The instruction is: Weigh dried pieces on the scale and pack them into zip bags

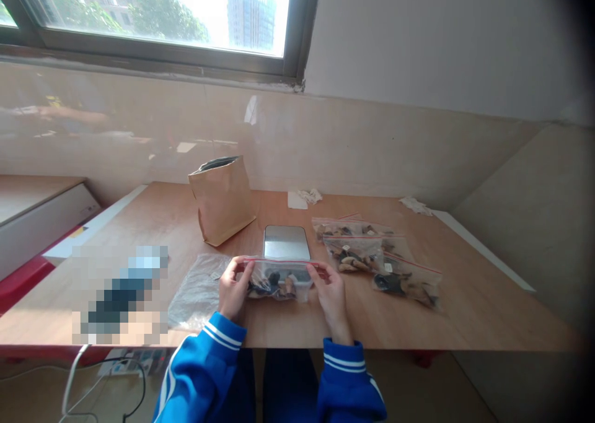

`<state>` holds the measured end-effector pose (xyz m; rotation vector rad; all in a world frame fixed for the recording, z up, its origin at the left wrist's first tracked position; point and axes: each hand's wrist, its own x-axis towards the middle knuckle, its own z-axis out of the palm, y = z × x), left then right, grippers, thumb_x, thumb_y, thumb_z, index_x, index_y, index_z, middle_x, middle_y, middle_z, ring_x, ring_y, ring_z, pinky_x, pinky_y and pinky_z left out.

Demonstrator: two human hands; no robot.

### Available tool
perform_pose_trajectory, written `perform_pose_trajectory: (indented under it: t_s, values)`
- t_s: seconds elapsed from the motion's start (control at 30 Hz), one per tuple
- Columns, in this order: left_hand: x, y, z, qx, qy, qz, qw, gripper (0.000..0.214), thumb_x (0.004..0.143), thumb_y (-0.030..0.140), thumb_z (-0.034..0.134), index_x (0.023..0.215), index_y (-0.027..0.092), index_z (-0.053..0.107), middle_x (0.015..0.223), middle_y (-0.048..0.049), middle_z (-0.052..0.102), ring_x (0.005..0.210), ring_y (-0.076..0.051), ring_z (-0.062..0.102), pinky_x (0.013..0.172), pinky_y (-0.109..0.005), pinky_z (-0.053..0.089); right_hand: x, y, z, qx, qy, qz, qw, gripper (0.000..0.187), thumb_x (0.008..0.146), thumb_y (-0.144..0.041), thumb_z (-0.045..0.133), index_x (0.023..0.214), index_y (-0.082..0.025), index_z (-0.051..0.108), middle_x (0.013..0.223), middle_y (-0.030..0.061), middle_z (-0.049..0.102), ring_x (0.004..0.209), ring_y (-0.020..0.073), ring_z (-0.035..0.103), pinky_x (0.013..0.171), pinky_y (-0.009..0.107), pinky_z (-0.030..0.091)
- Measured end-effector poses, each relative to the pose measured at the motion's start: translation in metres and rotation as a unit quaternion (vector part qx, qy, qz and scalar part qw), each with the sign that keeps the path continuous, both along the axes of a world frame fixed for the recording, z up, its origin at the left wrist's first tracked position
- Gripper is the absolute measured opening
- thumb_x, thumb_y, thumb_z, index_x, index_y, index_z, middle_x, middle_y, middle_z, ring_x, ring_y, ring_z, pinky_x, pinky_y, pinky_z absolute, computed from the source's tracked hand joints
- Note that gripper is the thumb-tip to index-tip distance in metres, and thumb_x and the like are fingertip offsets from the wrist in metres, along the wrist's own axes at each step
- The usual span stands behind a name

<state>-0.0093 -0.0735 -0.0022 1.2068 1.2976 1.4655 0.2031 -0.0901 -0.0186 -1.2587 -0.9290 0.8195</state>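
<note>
Near the front edge of the table, a clear zip bag [279, 287] with a red seal strip holds dark and brown dried pieces. My left hand [235, 287] pinches its top left corner between thumb and fingers. At the opposite top corner, my right hand [331, 288] grips the red strip the same way. Just behind the bag lies a flat silver-topped scale [286, 242], its near edge covered by the bag. An unfilled clear plastic bag [198, 293] is flat on the table beside my left hand.
A brown paper pouch [223, 200] stands open-topped at the back left. Several filled zip bags [356, 252] lie to the right. Crumpled tissue [310, 196] sits near the wall. A blurred patch [123, 293] covers something at the left, with a white cable [69, 379] hanging below.
</note>
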Motion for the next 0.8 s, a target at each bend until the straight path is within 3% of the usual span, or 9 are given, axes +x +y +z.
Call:
perform_pose_trajectory:
  t_s: [0.13,0.27,0.4,0.53,0.8]
  values:
    - [-0.001,0.001,-0.002,0.011,-0.002,-0.016,1.000,0.029,0.078,0.042,0.069,0.091,0.017,0.064,0.078,-0.0006,0.066,0.070,-0.013,0.060,0.063,-0.021,0.046,-0.002,0.000,-0.001,0.004,0.060,0.009,0.998,0.037,0.069,-0.048,0.076,0.086,-0.017,0.067,0.083,0.0051,0.072,0.078,0.0189,0.066,0.073,0.030,0.051]
    - [0.000,0.002,-0.003,0.033,-0.026,-0.059,0.997,0.027,0.078,0.039,0.069,0.091,0.016,0.064,0.082,-0.0017,0.067,0.076,-0.014,0.061,0.070,-0.023,0.048,-0.008,0.000,0.003,0.020,0.130,0.072,0.989,0.038,0.071,-0.046,0.075,0.096,-0.019,0.064,0.088,0.0049,0.074,0.083,0.0188,0.068,0.075,0.030,0.052]
    - [0.001,0.004,-0.006,0.030,-0.024,-0.081,0.996,0.025,0.077,0.037,0.071,0.088,0.015,0.065,0.083,-0.0029,0.068,0.078,-0.015,0.062,0.073,-0.025,0.048,-0.012,0.001,0.005,0.009,0.132,0.103,0.986,0.039,0.069,-0.044,0.078,0.097,-0.019,0.067,0.085,0.0051,0.074,0.085,0.0199,0.069,0.076,0.031,0.053]
    - [-0.001,0.005,-0.010,0.020,-0.024,-0.080,0.996,0.025,0.078,0.037,0.070,0.088,0.015,0.065,0.083,-0.0033,0.068,0.076,-0.015,0.062,0.071,-0.025,0.049,-0.013,0.001,0.005,0.008,0.106,0.090,0.990,0.029,0.071,-0.044,0.076,0.084,-0.018,0.072,0.085,0.0051,0.074,0.084,0.0192,0.069,0.078,0.031,0.053]
    - [-0.001,0.004,-0.007,0.018,-0.020,-0.060,0.998,0.024,0.076,0.036,0.072,0.085,0.015,0.065,0.077,-0.0013,0.066,0.073,-0.013,0.059,0.068,-0.022,0.047,-0.011,-0.002,0.004,0.017,0.072,0.040,0.996,0.028,0.071,-0.042,0.076,0.084,-0.017,0.073,0.080,0.0029,0.072,0.077,0.0172,0.066,0.075,0.031,0.053]
